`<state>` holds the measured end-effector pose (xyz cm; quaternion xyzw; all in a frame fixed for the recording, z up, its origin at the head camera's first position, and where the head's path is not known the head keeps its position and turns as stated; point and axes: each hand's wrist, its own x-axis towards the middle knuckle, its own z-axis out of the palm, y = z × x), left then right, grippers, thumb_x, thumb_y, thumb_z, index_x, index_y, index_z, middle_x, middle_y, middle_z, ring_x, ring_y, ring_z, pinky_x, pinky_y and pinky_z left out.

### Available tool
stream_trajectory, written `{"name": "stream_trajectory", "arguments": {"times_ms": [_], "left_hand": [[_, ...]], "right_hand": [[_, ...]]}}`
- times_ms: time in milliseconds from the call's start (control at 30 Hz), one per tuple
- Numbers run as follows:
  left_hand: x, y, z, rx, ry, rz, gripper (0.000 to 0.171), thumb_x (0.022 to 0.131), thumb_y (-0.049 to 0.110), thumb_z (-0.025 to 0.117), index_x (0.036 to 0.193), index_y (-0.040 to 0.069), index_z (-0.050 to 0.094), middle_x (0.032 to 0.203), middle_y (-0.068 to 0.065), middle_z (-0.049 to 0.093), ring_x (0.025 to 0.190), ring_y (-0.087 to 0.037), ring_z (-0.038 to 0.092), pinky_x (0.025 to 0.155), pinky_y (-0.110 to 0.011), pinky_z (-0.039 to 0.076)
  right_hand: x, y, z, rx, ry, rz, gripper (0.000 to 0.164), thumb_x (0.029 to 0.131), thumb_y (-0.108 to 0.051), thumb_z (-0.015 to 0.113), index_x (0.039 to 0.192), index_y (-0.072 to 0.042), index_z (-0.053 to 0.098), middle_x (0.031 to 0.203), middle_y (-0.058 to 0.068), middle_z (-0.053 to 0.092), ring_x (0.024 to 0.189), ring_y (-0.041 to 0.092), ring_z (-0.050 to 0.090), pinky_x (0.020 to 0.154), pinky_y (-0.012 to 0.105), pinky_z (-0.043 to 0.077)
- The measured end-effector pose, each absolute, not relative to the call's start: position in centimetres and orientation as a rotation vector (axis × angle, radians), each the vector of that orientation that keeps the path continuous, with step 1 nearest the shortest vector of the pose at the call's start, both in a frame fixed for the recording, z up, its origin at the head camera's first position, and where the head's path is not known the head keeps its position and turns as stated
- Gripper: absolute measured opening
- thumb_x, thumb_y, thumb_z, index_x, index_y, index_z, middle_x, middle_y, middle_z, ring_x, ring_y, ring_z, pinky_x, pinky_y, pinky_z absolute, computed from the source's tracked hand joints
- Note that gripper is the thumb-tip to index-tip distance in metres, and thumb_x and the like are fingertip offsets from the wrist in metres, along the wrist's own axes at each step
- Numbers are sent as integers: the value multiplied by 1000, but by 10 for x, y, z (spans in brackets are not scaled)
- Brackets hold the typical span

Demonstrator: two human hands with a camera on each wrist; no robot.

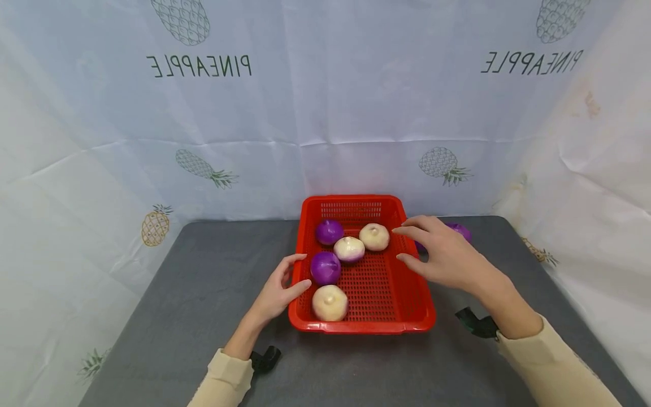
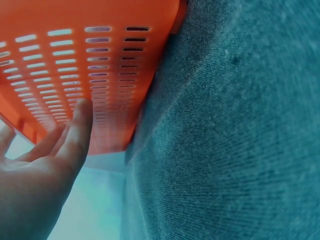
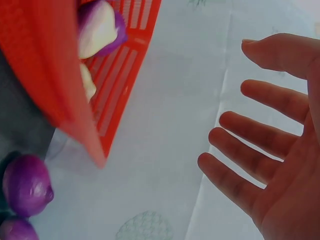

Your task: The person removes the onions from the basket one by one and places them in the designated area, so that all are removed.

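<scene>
A red plastic basket [image 1: 407, 294] stands on the dark table. Inside it lie several turnips, some purple side up like this purple turnip [image 1: 325, 268], others showing white, such as the white turnip [image 1: 330, 303] at the near left corner. My left hand [image 1: 277, 289] is at the basket's left rim, fingers and thumb loosely spread; its fingers are by the slotted outer wall in the left wrist view. Over the right rim hovers my right hand [image 1: 445, 254], empty, fingers apart in the right wrist view. Purple turnips [image 3: 27, 185] outside the basket are partly hidden behind it in the head view.
Grey cloth covers the table [image 1: 203, 294]. A pale curtain [image 1: 325, 113] printed with pineapples hangs right behind the basket and along both sides. Black straps [image 1: 478, 323] sit at the wrists.
</scene>
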<state>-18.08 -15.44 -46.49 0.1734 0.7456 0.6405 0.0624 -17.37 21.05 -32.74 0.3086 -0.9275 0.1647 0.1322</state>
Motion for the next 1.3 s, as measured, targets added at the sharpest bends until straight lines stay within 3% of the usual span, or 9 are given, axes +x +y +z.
{"name": "stream_trajectory", "arguments": {"times_ms": [233,500,700,1300], "left_hand": [[-181,-154,-465,538,2244,1940,62,95,17,69,149,9,40,142,-21,49,121,-42,55,85,-41,60],[-181,-154,-464,527,2256,1935,60,95,17,69,149,11,42,142,-20,50,120,-41,56,85,-43,60],[-181,-153,-463,537,2268,1930,61,96,17,69,149,7,41,142,-21,49,121,-42,55,85,-42,60],[-180,-154,-461,540,2247,1936,63,96,16,68,150,5,39,142,-23,48,119,-39,56,85,-43,60]], "right_hand": [[-170,190,-327,1031,-2614,425,41,81,-22,83,119,-12,73,120,8,64,108,25,61,85,45,59],[-165,174,-332,1162,-2602,358,48,82,-27,83,127,-14,71,123,7,64,107,23,60,86,41,58],[-167,167,-337,1222,-2612,339,43,84,-28,80,124,-16,70,122,2,63,104,18,58,85,36,56],[-203,166,-339,1142,-2843,404,41,89,-27,76,128,-15,69,132,5,60,118,25,56,91,46,56]]}}
